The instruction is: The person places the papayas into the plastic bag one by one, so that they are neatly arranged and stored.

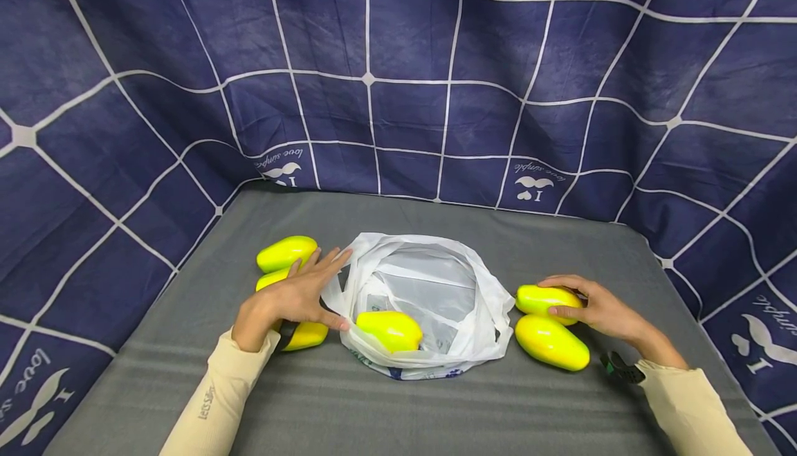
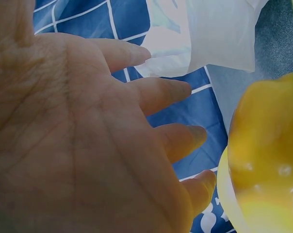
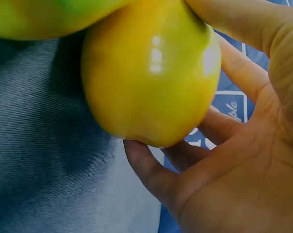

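A white plastic bag (image 1: 495,297) lies with its mouth open in the middle, one yellow-green mango (image 1: 389,331) inside at its near side. My left hand (image 1: 289,302) is at the bag's left edge, fingers spread and thumb tip right at the rim. Partly behind that hand are several mangoes (image 1: 286,253); the left wrist view shows one mango (image 2: 268,145) beyond the fingertips. On the right, my right hand (image 1: 604,311) grips a mango (image 1: 540,299) between thumb and fingers. Another mango (image 1: 551,343) lies right against it on the near side.
Grey cloth (image 1: 448,414) covers the table. A blue curtain (image 1: 411,117) with white grid lines rises behind it and along both sides. A dark band (image 1: 623,368) sits at the right wrist.
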